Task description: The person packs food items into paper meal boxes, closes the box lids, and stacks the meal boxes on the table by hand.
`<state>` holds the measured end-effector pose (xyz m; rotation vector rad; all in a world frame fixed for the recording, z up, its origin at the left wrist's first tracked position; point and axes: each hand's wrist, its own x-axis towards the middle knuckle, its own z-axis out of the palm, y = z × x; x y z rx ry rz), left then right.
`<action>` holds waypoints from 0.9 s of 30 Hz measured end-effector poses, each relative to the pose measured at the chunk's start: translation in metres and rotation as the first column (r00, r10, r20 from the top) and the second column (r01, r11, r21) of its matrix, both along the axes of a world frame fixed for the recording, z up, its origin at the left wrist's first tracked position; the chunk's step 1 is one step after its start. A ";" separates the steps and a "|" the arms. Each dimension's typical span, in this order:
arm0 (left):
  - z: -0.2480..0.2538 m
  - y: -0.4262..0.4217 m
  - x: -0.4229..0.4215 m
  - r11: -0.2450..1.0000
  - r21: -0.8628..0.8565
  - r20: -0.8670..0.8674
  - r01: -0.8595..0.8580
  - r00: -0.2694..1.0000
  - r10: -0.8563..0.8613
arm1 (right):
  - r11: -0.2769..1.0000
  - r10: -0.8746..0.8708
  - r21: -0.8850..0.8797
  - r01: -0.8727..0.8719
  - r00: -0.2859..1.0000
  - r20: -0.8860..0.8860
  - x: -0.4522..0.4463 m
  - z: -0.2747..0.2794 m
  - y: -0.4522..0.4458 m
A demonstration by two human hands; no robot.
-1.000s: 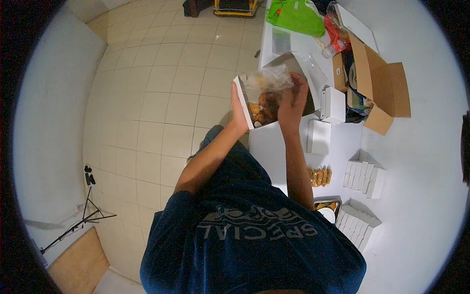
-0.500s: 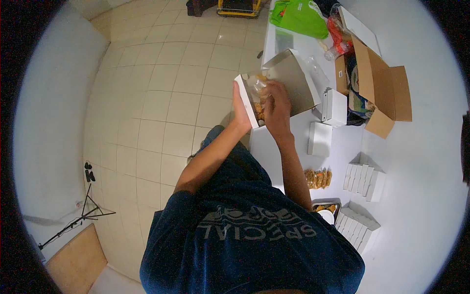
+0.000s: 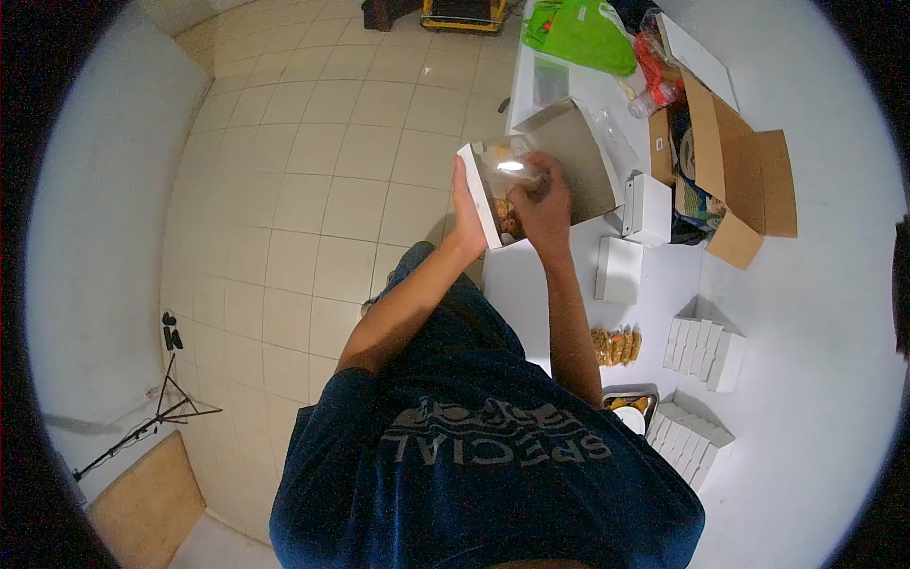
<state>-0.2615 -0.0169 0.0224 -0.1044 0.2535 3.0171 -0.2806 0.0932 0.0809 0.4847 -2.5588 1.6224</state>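
My left hand (image 3: pixel 467 211) grips the outer side of an open white cardboard box (image 3: pixel 481 196), holding it tilted above the table's near edge. The box's lid (image 3: pixel 578 156) stands folded back to the right. Inside lie brown, lumpy food pieces (image 3: pixel 509 218), partly covered by my fingers. My right hand (image 3: pixel 544 204) reaches into the box, its fingers curled on a shiny clear plastic packet (image 3: pixel 510 163). What the packet contains is hard to make out.
On the white table (image 3: pixel 517 294) are a white box (image 3: pixel 619 270), snack packets (image 3: pixel 616 347), a metal tray (image 3: pixel 645 394) and stacked white boxes (image 3: pixel 684 444). A brown carton (image 3: pixel 744 180), plastic bottle (image 3: pixel 654 99) and green bag (image 3: pixel 580 36) lie farther off. A tripod (image 3: pixel 171 408) stands left.
My right hand has shifted slightly right and turned within the box, and the clear plastic now catches a bright glare. My left hand still holds the box in nearly the same place.
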 end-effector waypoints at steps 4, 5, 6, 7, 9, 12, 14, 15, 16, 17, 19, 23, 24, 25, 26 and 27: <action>0.007 0.000 0.002 0.999 0.038 0.018 0.031 0.999 -0.032 | 0.949 0.094 -0.313 -0.030 0.977 0.191 -0.003 0.002 0.000; 0.006 0.000 0.002 0.999 0.038 0.018 0.032 0.999 -0.032 | 0.937 0.100 -0.349 -0.027 0.976 0.193 -0.003 0.002 -0.001; 0.005 0.000 0.001 0.999 0.047 0.013 0.022 1.000 -0.023 | 0.923 0.106 -0.383 -0.024 0.975 0.194 -0.003 0.003 -0.002; 0.004 0.000 0.000 0.998 0.057 0.008 0.013 1.000 -0.013 | 0.923 0.106 -0.383 -0.024 0.975 0.193 -0.003 0.003 -0.002; 0.003 0.000 0.000 0.997 0.067 -0.001 0.024 1.000 -0.024 | 0.928 0.110 -0.370 -0.037 0.978 0.177 -0.001 0.006 -0.001; 0.004 -0.001 0.000 0.999 0.037 -0.017 0.039 0.999 -0.039 | 0.969 0.085 -0.239 -0.061 0.992 0.094 0.006 0.015 0.002; 0.007 -0.001 0.002 0.999 -0.003 -0.025 0.043 0.999 -0.043 | 0.992 0.033 -0.123 -0.028 0.999 0.031 0.016 0.032 0.001; 0.009 -0.001 0.003 0.999 0.003 -0.010 0.046 0.999 -0.046 | 1.000 -0.008 -0.008 0.008 0.999 -0.040 0.020 0.036 0.001; 0.010 -0.001 0.003 0.999 0.009 0.003 0.047 0.999 -0.048 | 1.000 -0.010 -0.008 0.010 0.999 -0.039 0.022 0.036 0.003; 0.010 -0.001 0.002 0.999 0.009 0.003 0.049 0.999 -0.049 | 0.989 -0.025 0.142 0.043 0.992 -0.126 0.022 0.035 0.007; 0.007 -0.001 0.000 0.999 0.027 -0.012 0.020 1.000 -0.020 | 0.954 -0.031 0.285 0.092 0.977 -0.213 0.022 0.030 0.011; 0.003 0.001 -0.003 0.998 0.062 -0.020 0.013 1.000 -0.011 | 0.935 -0.106 0.294 0.198 0.948 -0.302 0.024 0.027 0.015; 0.004 0.002 -0.003 0.999 0.036 -0.033 -0.002 0.999 0.003 | 0.921 -0.114 0.327 0.212 0.949 -0.293 0.025 0.029 0.016; 0.003 0.002 -0.004 1.000 0.011 -0.046 -0.016 0.999 0.016 | 0.921 -0.117 0.325 0.214 0.949 -0.293 0.027 0.028 0.016; 0.003 0.003 -0.005 1.000 0.010 -0.046 -0.013 0.999 0.013 | 0.918 -0.124 0.338 0.207 0.960 -0.252 0.028 0.027 0.015; 0.004 0.004 -0.005 0.999 0.011 -0.028 -0.037 0.999 0.038 | 0.915 -0.132 0.350 0.202 0.968 -0.212 0.030 0.025 0.015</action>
